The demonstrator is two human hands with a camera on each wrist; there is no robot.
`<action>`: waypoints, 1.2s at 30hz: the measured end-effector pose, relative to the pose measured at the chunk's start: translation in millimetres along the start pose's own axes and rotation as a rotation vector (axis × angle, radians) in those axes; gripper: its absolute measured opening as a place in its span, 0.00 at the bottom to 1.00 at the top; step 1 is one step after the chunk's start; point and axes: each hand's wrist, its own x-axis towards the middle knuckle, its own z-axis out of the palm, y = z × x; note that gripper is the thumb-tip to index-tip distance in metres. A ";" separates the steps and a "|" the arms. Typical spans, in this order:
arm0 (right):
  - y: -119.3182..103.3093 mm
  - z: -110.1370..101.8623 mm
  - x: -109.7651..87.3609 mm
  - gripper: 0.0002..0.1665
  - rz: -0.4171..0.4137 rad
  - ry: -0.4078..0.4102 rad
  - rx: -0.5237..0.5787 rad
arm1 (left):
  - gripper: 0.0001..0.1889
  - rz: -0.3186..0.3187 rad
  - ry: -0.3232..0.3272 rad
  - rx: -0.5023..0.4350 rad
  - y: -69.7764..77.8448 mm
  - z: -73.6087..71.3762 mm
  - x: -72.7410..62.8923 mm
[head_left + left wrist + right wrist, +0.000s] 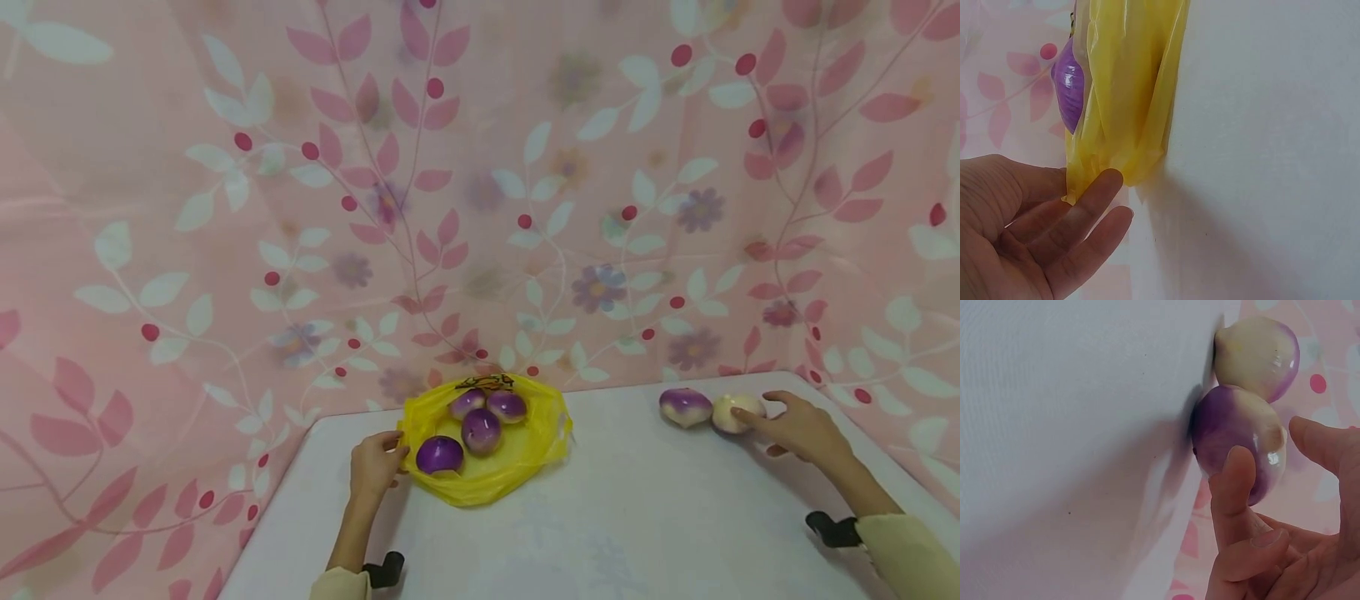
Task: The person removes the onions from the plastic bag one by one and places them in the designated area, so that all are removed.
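My left hand [372,467] pinches the left rim of a yellow plastic bag [517,479] between thumb and fingers; the wrist view shows the thin plastic [1125,94] at the fingertips. Inside the spread bag lie several glossy purple turnips [482,431]. At the table's right side, my right hand [802,427] is at a white-and-purple turnip [729,417]. In the right wrist view its fingers lie against or just beside that turnip [1229,428], with the thumb standing apart from it. A second turnip [685,407] sits touching the first, on its left.
Both hands are over a table with a white cover [600,533]. Behind its back edge hangs a pink curtain [480,208] with leaves and flowers. A black camera mount [386,570] is on the left wrist, and another black mount [832,530] is on the right.
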 end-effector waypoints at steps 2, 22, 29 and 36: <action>-1.0 -0.8 -0.9 0.61 -0.001 0.005 -0.004 | 0.18 0.000 -0.002 0.001 0.7 -0.1 -0.1; -3.8 -2.8 -9.8 0.58 -0.010 0.016 -0.039 | 0.18 -0.009 -0.012 0.004 -0.1 -0.7 -2.7; -4.4 -3.8 -9.6 0.57 0.004 0.009 -0.043 | 0.18 -0.013 -0.012 0.001 1.4 -0.2 -2.3; -10.4 -5.0 -14.5 0.56 -0.013 0.018 -0.031 | 0.18 -0.016 -0.008 -0.005 0.2 0.7 -1.0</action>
